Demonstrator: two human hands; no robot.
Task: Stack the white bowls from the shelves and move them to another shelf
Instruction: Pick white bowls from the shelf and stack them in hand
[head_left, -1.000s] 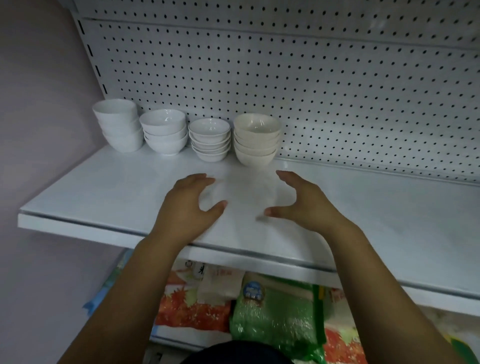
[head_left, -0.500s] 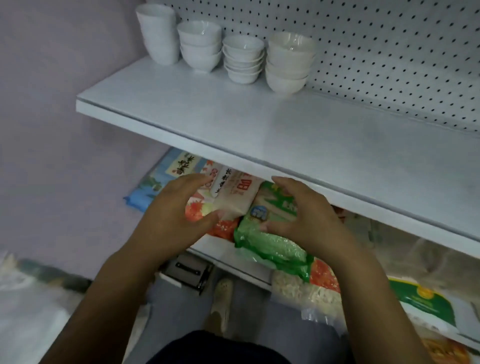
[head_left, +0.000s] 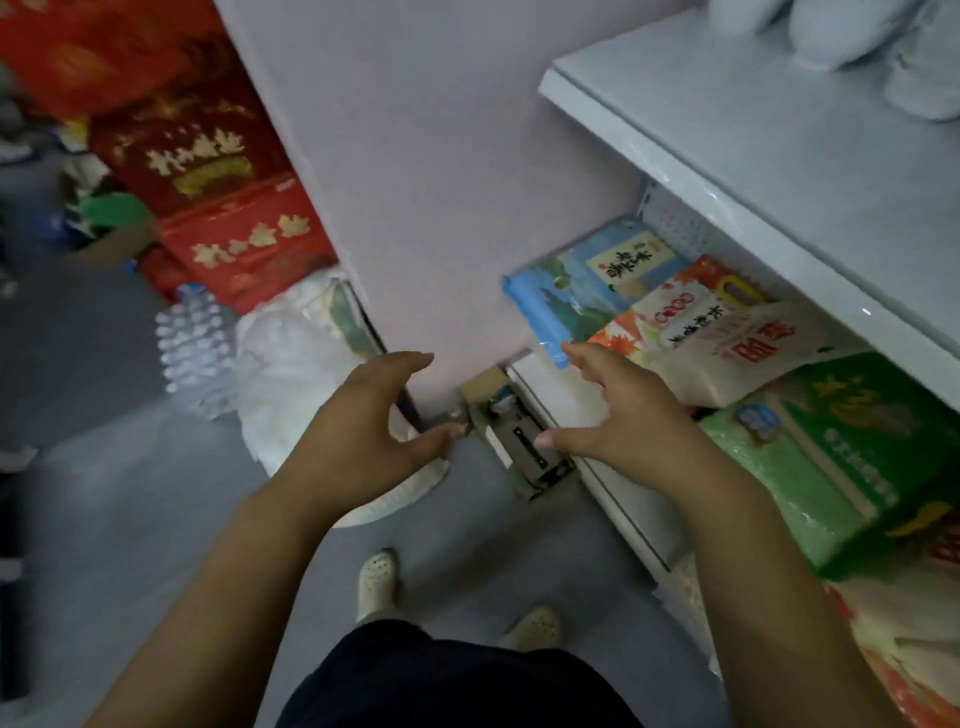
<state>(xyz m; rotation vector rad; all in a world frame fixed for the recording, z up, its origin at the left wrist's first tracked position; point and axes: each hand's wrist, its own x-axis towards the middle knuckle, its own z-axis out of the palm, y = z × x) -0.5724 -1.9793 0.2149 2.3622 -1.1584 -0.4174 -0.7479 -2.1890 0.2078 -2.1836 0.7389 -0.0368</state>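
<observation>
Blurred stacks of white bowls (head_left: 852, 31) sit at the top right corner on the white shelf (head_left: 727, 130). My left hand (head_left: 363, 431) and my right hand (head_left: 623, 415) hover in front of me, well below and left of that shelf, over the floor. Both hands hold nothing, with fingers spread and loosely curved, thumbs pointing toward each other.
Under the shelf lie bags of rice: a blue one (head_left: 587, 280), a white and orange one (head_left: 717, 338), a green one (head_left: 841, 452). A pale side panel (head_left: 441, 182) stands ahead. Red boxes (head_left: 208, 171), water bottles (head_left: 192, 338) and a white sack (head_left: 291, 374) stand at the left. My feet (head_left: 376, 577) are on grey floor.
The view has swung down and left, from the shelf top to the floor. My hands have come away from the shelf and now hang empty over the floor.
</observation>
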